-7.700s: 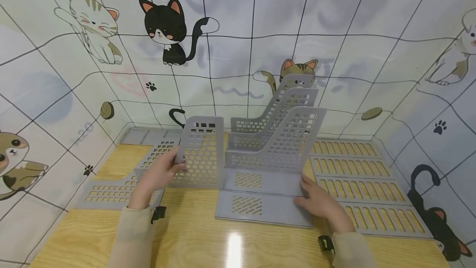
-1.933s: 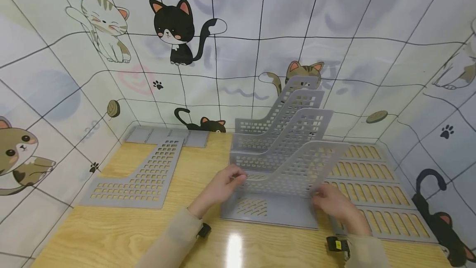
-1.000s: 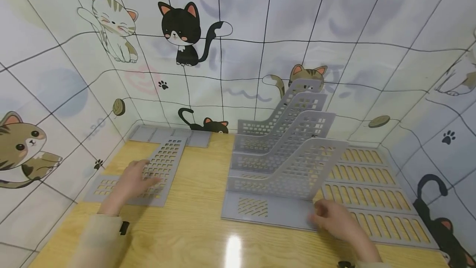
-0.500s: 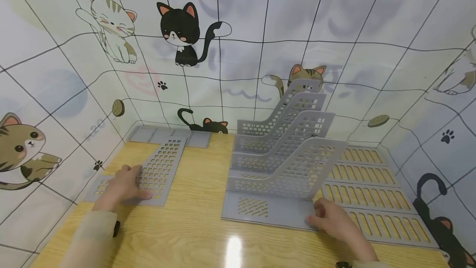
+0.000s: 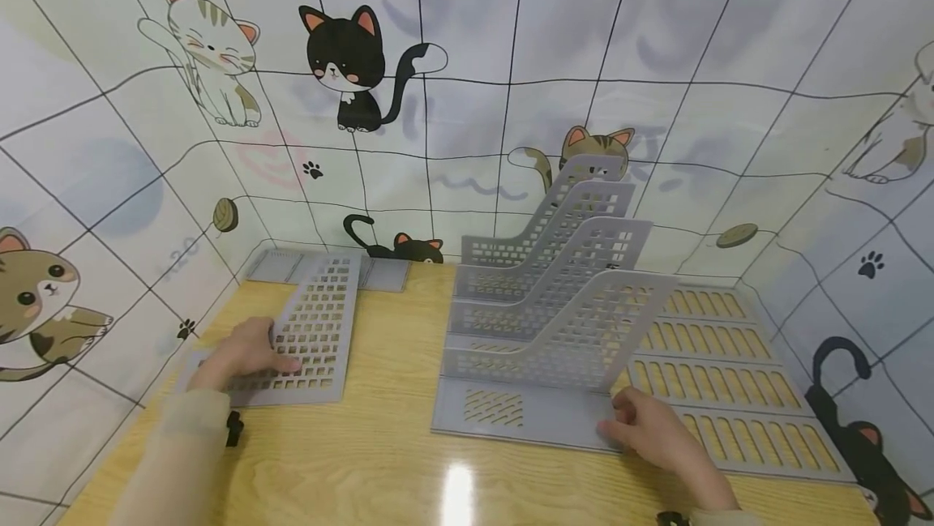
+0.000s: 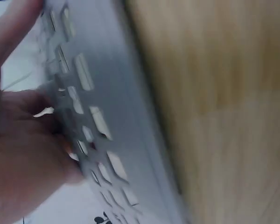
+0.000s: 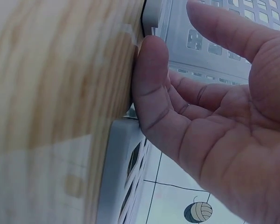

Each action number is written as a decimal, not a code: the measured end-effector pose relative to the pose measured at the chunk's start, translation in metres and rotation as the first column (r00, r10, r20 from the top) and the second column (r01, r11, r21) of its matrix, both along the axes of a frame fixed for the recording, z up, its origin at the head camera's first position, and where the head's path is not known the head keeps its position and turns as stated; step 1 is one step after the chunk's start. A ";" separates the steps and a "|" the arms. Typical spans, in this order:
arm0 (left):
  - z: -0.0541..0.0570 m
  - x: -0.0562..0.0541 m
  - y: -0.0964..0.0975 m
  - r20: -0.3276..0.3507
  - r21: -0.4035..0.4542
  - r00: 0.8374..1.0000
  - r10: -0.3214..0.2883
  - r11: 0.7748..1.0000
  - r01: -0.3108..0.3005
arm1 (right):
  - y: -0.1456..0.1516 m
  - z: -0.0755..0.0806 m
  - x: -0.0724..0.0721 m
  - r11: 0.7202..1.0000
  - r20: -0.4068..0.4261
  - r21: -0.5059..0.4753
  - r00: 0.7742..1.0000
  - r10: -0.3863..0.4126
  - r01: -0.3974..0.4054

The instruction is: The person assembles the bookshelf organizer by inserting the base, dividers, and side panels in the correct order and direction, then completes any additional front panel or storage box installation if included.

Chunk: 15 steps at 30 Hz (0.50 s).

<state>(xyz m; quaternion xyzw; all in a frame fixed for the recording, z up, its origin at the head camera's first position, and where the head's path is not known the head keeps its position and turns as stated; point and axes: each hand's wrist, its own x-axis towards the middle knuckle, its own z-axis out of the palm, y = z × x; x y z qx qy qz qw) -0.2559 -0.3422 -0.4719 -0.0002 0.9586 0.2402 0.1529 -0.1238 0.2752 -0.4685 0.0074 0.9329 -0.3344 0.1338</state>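
Pinching a thin, slant-edged grey panel [image 5: 321, 339], pierced with square holes, in the left grip [image 5: 244, 352], tilted at the left of the wood-grain counter [image 5: 379, 461]. Resting the right grip [image 5: 653, 433], thumb parted from bent fingers, beside a smooth, slotted base [image 5: 558, 416] bearing upright lattice dividers [image 5: 576, 335].

This is a small indoor nook with a shiny table [image 5: 387, 445] that looks like wood. White walls [image 5: 474, 32] stand behind the table and on both sides of it. They have cartoon cats [image 5: 349, 64] and paw prints [image 5: 312, 170]. I can't tell if it's a home or a shop.
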 end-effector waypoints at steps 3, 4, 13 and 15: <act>0.003 0.004 0.011 -0.049 0.142 0.999 0.010 0.990 -0.003 | -0.001 0.001 0.000 1.000 0.018 -0.004 1.000 -0.012 0.012; 0.005 0.006 0.015 -0.071 0.172 0.997 0.004 0.985 0.008 | -0.001 0.001 -0.001 1.000 0.023 -0.003 1.000 -0.013 0.013; 0.024 0.023 0.062 -0.238 0.292 0.963 -0.127 0.936 0.196 | -0.002 0.003 -0.002 1.000 0.041 -0.005 0.999 -0.030 0.031; 0.026 0.026 0.071 -0.273 0.296 0.951 -0.149 0.927 0.230 | -0.003 0.003 -0.002 0.999 0.036 -0.010 0.999 -0.030 0.030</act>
